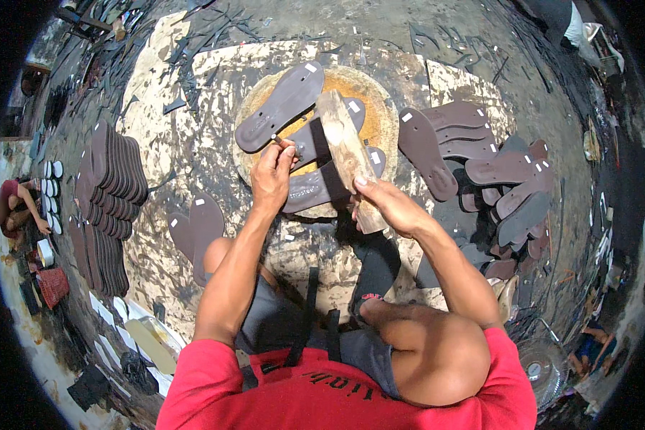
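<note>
My left hand (272, 175) is closed round a small, thin tool (274, 137), maybe a punch; its light tip shows above the fingers and the rest is hidden. The tip is beside the heel end of a grey-brown sandal sole (283, 100) with small holes. My right hand (394, 204) grips a worn, flat wooden bat (342, 140) near its lower end. The bat slants across a second sole (310, 142) and partly hides it. Nearer to me a third sole (315, 188) rests on the round, worn block (387, 118).
Stacked soles (111, 172) stand at the left, and two soles (197, 228) lie by my knee. On the right are a single sole (426, 154) and a loose heap (519, 190). Dark scraps (222, 25) litter the far floor. Another person (18, 208) is at far left.
</note>
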Tool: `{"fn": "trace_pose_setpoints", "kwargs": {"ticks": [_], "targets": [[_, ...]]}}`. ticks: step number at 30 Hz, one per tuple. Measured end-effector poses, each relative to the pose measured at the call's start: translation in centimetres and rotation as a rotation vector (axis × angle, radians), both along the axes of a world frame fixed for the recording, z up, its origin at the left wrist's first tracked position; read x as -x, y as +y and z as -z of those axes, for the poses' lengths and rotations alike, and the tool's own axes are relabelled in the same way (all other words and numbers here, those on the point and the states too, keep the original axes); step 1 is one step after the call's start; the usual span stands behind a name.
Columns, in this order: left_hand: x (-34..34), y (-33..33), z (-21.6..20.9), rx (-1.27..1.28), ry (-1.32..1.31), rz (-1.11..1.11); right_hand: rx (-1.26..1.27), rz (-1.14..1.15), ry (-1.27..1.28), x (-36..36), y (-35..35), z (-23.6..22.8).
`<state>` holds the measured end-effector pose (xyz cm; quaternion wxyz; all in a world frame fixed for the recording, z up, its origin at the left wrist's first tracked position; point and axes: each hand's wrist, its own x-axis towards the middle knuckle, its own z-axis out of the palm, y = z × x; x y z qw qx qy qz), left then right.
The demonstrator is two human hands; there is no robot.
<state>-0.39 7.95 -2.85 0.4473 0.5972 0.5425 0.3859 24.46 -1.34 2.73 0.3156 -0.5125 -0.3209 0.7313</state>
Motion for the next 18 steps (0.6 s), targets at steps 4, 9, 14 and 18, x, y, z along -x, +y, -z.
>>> {"fn": "trace_pose_setpoints", "kwargs": {"ticks": [4, 9, 14, 18], "targets": [[0.1, 0.2, -0.4, -0.159, 0.259, 0.066, -0.019, -0.044, -0.073, -0.5, 2.7, -7.7], [0.0, -0.3, 0.2, -0.385, 0.271, 0.112, -0.419, 0.187, -0.272, -0.2, 3.5, -19.2], [0.9, -0.5, 1.5, -0.396, 0.351, 0.170, -0.628, -0.033, -0.621, 2.9, 2.1, -11.5], [0.4, 0.2, 0.5, -0.493, 0.459, 0.216, -0.101, -0.431, -0.424, 0.2, 1.1, -1.4]]}}
